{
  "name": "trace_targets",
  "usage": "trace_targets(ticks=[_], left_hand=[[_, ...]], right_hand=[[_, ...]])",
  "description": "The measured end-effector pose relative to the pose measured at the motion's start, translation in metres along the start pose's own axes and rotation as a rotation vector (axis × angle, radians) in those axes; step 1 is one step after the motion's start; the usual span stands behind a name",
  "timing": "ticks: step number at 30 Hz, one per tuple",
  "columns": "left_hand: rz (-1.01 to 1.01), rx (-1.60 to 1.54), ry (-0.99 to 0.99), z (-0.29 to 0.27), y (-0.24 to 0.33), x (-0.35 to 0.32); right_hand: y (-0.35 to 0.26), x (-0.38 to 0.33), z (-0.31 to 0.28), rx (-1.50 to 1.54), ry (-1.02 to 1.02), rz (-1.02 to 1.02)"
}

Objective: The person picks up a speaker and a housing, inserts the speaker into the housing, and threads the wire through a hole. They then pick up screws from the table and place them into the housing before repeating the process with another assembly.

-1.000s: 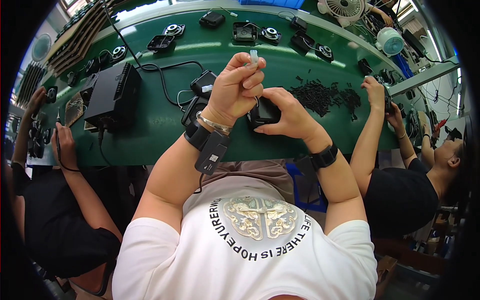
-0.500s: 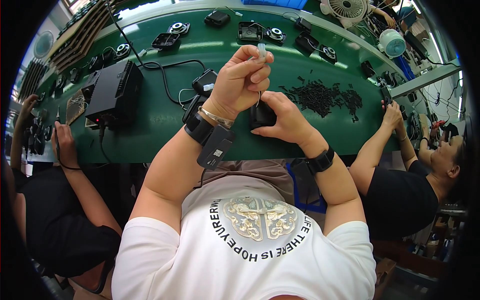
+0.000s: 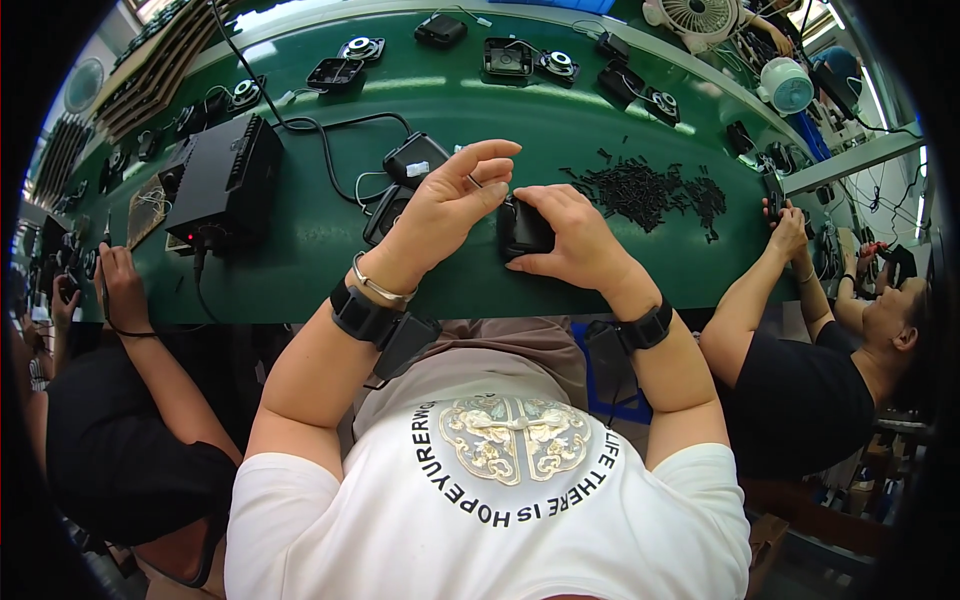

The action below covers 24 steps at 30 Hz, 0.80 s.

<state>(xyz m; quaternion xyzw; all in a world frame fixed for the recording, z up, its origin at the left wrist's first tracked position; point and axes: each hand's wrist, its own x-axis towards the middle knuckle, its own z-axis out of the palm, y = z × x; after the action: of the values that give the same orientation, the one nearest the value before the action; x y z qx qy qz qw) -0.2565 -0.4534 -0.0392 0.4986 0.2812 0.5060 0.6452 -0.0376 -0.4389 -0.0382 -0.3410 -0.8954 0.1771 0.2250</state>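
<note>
A small black plastic speaker box stands near the table's front edge. My right hand is wrapped round its right side, with the thumb at the near face and the fingers over the top. Close against the box's left upper corner is my left hand, its thumb on the thin wire by the box. The index finger of that hand sticks out to the right. A small white connector shows just beyond the left hand; most of the wire is hidden by the fingers.
Loose black strips lie heaped right of my hands. Black speaker housings sit just left, beside a black power unit with a cable. Open housings and speakers line the far side. Co-workers sit on both sides.
My left hand has come down and left from above the box, and its index finger has straightened. The white connector no longer stands up between its fingertips. My right hand remains on the box.
</note>
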Motion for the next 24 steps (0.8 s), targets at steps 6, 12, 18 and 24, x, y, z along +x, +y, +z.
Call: trace_targets(ticks=[6,12,18,24], left_hand=[[0.006,0.057,0.003,-0.01,-0.006,-0.001],[0.016,0.085,0.003,-0.007,-0.008,-0.003],[0.001,0.546,0.086,0.03,0.004,-0.005],[0.247,0.996,0.0,0.087,-0.009,0.001]], right_hand=[[0.0,0.003,0.001,0.017,-0.032,-0.002],[0.001,0.004,0.001,-0.024,-0.04,0.02],[0.012,-0.01,-0.018,-0.139,0.037,0.069],[0.029,-0.028,-0.017,-0.236,0.269,0.117]])
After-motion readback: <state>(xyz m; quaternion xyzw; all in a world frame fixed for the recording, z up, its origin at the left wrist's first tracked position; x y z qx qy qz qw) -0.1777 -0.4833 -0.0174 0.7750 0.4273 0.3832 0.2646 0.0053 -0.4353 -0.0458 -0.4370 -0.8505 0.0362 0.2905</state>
